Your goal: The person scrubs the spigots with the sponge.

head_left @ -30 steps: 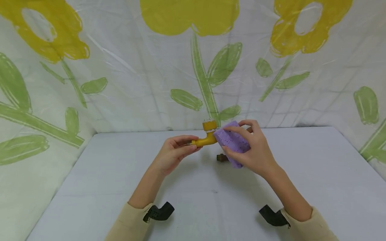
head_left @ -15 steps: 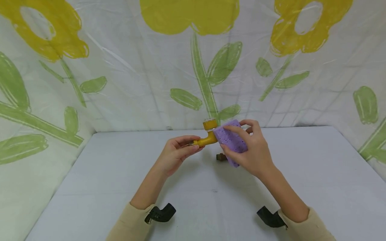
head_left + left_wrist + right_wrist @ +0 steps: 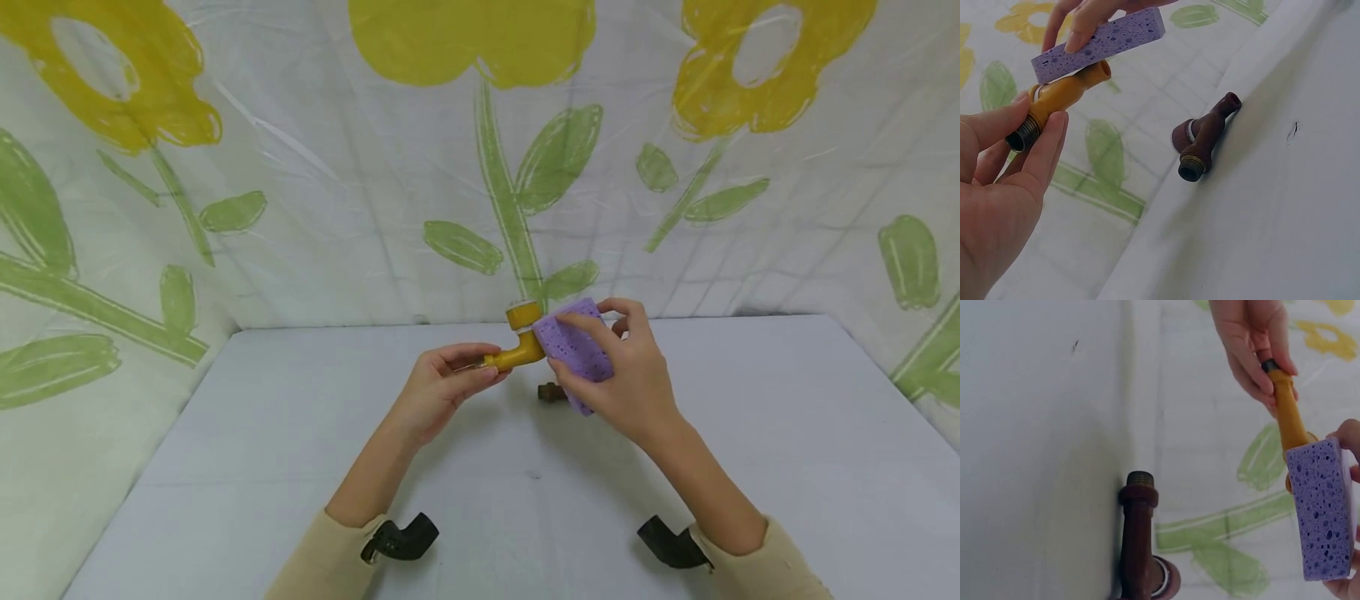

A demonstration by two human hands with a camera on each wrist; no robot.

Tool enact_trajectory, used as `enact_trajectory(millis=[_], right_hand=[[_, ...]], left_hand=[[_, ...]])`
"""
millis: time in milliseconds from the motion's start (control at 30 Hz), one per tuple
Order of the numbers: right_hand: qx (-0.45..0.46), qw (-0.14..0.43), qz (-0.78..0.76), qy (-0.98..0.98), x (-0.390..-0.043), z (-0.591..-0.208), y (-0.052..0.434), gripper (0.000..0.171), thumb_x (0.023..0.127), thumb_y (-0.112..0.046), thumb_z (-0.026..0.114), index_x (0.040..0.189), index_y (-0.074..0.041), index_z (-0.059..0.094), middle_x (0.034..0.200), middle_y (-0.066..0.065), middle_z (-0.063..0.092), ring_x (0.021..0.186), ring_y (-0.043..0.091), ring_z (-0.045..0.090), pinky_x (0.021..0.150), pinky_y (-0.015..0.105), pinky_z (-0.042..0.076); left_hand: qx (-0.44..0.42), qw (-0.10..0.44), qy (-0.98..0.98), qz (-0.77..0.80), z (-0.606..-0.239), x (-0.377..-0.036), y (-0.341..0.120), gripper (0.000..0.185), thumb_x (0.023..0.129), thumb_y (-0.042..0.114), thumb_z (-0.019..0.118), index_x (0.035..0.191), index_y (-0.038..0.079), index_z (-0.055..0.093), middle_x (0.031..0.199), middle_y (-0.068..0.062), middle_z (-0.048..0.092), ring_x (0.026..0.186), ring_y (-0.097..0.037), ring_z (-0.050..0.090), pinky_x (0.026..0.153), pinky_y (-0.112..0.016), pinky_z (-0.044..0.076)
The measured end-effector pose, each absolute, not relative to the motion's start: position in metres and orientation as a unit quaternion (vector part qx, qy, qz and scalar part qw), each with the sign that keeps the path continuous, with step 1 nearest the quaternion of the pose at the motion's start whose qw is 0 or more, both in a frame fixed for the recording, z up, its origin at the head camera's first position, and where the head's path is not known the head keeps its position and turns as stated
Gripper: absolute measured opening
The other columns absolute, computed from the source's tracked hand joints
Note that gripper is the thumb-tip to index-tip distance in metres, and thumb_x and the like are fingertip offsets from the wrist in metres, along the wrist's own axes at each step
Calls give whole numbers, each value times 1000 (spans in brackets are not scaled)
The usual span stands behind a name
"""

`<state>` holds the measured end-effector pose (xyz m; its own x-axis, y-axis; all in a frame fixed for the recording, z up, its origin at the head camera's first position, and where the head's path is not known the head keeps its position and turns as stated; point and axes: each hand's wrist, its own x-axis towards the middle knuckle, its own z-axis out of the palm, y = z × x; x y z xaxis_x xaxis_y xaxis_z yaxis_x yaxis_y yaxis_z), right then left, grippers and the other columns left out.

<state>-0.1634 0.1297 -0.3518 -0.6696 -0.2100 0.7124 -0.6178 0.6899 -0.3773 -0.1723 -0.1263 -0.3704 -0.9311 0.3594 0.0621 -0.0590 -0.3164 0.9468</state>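
Observation:
In the head view my left hand pinches the threaded end of a yellow faucet, a bent body with a round knob on top, held above the table. My right hand grips a purple sponge between thumb and fingers. The sponge's edge lies against the faucet's side, as the left wrist view also shows along the sponge. Beneath them a dark reddish-brown faucet of like shape lies on the table; in the head view the sponge partly covers this brown faucet.
A white-covered table spans the lower head view. Behind it hangs a light backdrop painted with yellow flowers and green leaves. Black angled wrist pieces sit at both beige sleeves.
The yellow faucet and my left hand have shifted slightly right and down. The sponge has moved a little left, staying against the faucet. The brown faucet stays put.

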Motion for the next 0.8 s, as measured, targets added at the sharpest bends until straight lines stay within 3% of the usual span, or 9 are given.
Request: enact_trajectory(millis=[400, 633, 800], right_hand=[[227, 346, 327, -850, -166, -353, 131, 52, 77, -15, 91, 126, -15, 74, 128, 28, 51, 88, 31, 52, 58, 36, 49], [238, 316, 332, -857, -163, -354, 127, 51, 80, -17, 91, 127, -17, 73, 128, 26, 50, 90, 30, 51, 58, 34, 52], [225, 335, 334, -852, -164, -351, 130, 51, 79, -15, 91, 127, -14, 73, 128, 27, 51, 90, 32, 53, 59, 37, 52]], left_hand=[[139, 142, 580, 790, -376, -170, -123, 30, 98, -14, 60, 128, -19, 63, 113, -5, 74, 103, -18, 76, 101, -37, 59], [145, 155, 599, 772, -377, -168, -117, 36, 98, -13, 63, 132, -23, 57, 113, -5, 75, 101, -14, 75, 97, -31, 61], [143, 155, 611, 763, -376, -167, -116, 35, 98, -11, 64, 132, -21, 59, 116, -8, 74, 102, -14, 75, 100, -36, 60]])
